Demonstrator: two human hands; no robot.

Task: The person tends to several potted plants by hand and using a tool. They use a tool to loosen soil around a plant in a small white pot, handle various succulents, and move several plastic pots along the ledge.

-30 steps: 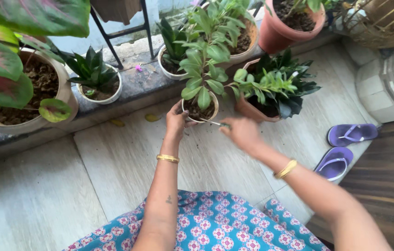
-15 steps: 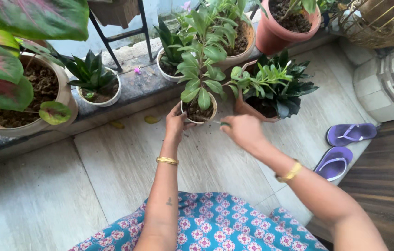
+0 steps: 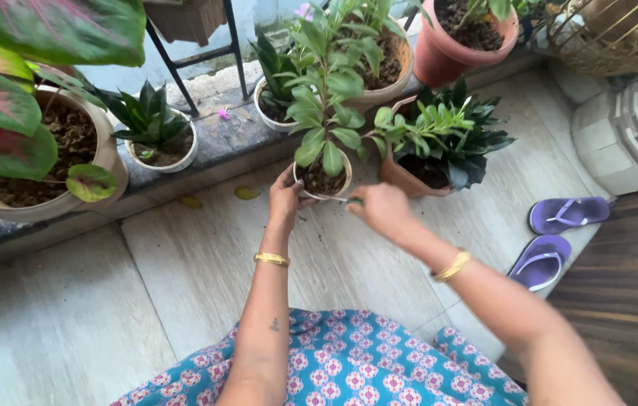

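Nearest us: our lap in blue flowered cloth (image 3: 349,368), low centre of the frame.
Left hand (image 3: 286,197): fingers curled on the rim of the small pale pot (image 3: 322,180), steadying it on the floor.
Right hand (image 3: 381,209): closed on a thin metal tool (image 3: 340,199), its tip at the pot's soil.
Pot's place: centre, against the stone ledge (image 3: 221,143).
Beyond: terracotta pot (image 3: 409,179) just right; purple sandals (image 3: 556,237) at right.

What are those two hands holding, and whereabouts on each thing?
The left hand grips the small pale pot by its near left rim. The right hand holds a thin metal tool by its handle end, the tip at the pot's soil.
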